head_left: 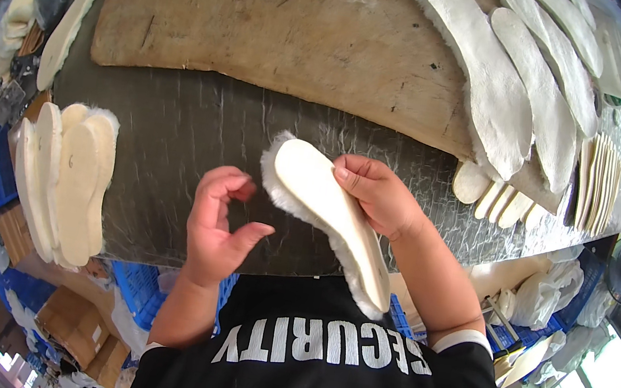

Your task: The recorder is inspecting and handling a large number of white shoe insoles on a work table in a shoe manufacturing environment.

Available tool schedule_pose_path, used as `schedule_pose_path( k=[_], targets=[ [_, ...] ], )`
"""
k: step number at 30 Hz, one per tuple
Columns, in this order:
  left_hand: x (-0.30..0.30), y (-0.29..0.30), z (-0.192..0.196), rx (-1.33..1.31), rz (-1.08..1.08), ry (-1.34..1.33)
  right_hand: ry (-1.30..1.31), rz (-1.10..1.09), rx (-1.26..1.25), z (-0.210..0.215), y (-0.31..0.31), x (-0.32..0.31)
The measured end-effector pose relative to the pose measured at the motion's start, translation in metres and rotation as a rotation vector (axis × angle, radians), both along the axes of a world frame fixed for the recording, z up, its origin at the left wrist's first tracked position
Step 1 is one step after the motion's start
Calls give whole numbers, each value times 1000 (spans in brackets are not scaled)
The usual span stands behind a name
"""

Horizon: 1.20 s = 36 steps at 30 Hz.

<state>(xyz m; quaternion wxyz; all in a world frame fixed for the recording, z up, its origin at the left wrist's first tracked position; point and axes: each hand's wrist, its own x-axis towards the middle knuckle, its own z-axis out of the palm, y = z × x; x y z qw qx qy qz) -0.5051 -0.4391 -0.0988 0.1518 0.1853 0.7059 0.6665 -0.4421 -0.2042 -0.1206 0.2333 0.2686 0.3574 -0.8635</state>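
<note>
A shoe insole (317,185), smooth cream on the side that shows and edged with white fluff, hangs tilted in front of my body. My right hand (379,195) pinches its right edge, thumb on the smooth face. The fingers under it are hidden. To the left of the insole, my left hand (219,222) is held in the air, thumb and fingers apart, touching nothing. Beneath both hands lies the dark, wrinkled table covering (174,141).
A pile of cream insoles (79,183) lies at the left. A brown board (287,30) covers the far middle. White fleece insole pieces (494,93) overlap at the far right, near a row of thin cream insoles (597,185). Blue crates (135,292) stand below the table edge.
</note>
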Motion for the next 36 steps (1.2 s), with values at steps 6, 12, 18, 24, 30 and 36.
schedule_pose_path(
  k=[6,12,18,24,30,36],
  targets=[
    [-13,20,37,-332,-150,679,-95,-16,-315,-9,-12,8],
    [-11,25,52,-336,-320,741,-140,27,-662,10,-22,23],
    [13,34,62,-402,-440,883,-276,136,-550,12,-27,38],
    [21,46,71,-493,-513,801,-307,114,-573,12,-32,54],
    [24,55,68,-463,-615,737,-304,189,-461,30,-23,61],
    [32,69,78,-464,-652,726,-290,186,-395,35,-14,71]
  ],
)
